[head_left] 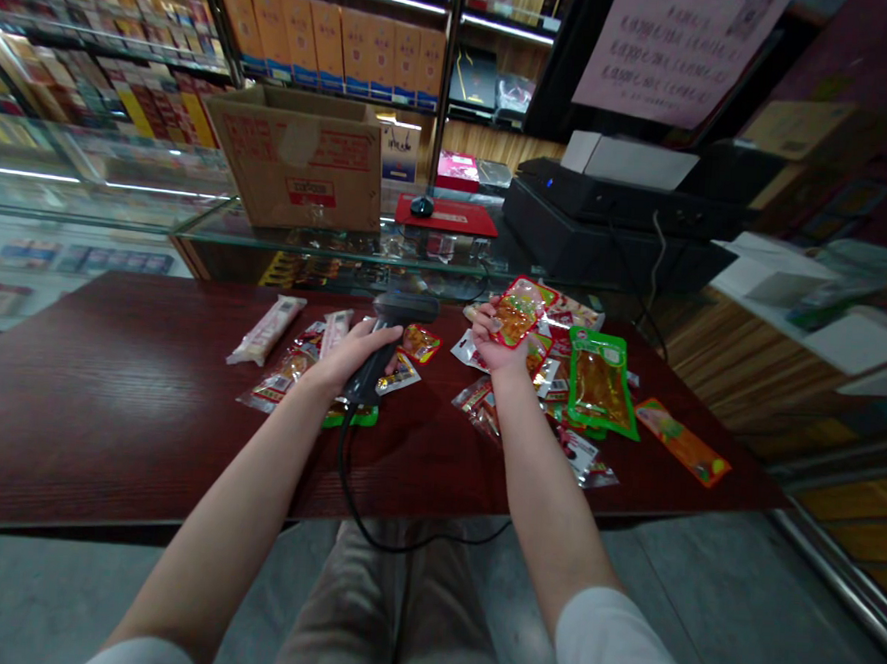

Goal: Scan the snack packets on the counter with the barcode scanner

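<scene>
My left hand (356, 357) is wrapped round the grip of a black barcode scanner (383, 343), its head tilted over the table. Below and beside it lie several snack packets (291, 375), partly hidden by the hand and scanner. A red-edged snack packet (520, 310) is raised in my right hand (495, 340), fingers closed on its left side. Under that hand spreads a pile of mixed packets (553, 374). On top of the pile's right part rests a green-edged packet (602, 382) with brown contents. Farther right is a long orange packet (681, 442).
The scanner's black cable (371, 538) loops over the table's (109, 402) front edge. A white-wrapped roll-shaped package (267, 329) lies at left. Behind stand a cardboard box (300, 158), a red mat (457, 218) with a black mouse (421, 206), and a black machine (607, 227) on a glass counter.
</scene>
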`<state>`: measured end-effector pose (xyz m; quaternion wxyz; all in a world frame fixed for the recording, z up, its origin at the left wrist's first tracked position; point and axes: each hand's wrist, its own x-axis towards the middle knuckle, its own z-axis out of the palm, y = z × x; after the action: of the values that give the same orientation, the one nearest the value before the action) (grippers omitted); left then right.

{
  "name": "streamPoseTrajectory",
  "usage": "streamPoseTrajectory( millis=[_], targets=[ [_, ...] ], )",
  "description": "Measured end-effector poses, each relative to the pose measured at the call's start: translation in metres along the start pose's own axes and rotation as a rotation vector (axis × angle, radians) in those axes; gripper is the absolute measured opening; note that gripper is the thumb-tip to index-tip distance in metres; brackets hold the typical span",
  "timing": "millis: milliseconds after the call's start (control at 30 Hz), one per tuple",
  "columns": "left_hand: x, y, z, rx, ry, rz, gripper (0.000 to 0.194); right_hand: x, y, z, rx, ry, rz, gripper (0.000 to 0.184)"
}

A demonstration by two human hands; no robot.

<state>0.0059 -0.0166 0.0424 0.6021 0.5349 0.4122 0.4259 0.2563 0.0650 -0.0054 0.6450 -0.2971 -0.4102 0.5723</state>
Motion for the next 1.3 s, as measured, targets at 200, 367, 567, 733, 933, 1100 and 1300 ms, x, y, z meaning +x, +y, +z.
streamPoseTrajectory(
  millis=[200,367,567,733,933,1100,1300],
  targets=[
    [-0.001,0.001,0.001,0.003,-0.015,-0.023,0.040,0.001,0.001,0.007,-0.109,-0.022,0.089,0.043],
    [-0.004,0.001,0.006,0.016,-0.064,-0.056,0.040,0.000,0.000,0.014,-0.187,-0.078,0.140,0.047],
    [-0.003,-0.003,0.010,0.013,-0.062,-0.072,0.039,0.000,0.002,0.016,-0.217,-0.150,0.189,0.047],
    [-0.002,-0.006,0.014,0.026,-0.109,-0.064,0.038,0.004,0.009,0.015,-0.223,-0.181,0.206,0.050],
    [-0.004,-0.006,0.022,0.011,-0.088,-0.063,0.038,0.002,0.008,0.020,-0.213,-0.186,0.252,0.053],
    [-0.003,-0.004,0.019,0.023,-0.021,-0.081,0.041,0.010,0.001,0.014,-0.296,-0.011,0.164,0.043],
    [0.004,-0.001,0.005,-0.008,0.152,-0.066,0.038,0.011,-0.022,-0.022,-1.192,0.558,-0.209,0.032]
  ],
)
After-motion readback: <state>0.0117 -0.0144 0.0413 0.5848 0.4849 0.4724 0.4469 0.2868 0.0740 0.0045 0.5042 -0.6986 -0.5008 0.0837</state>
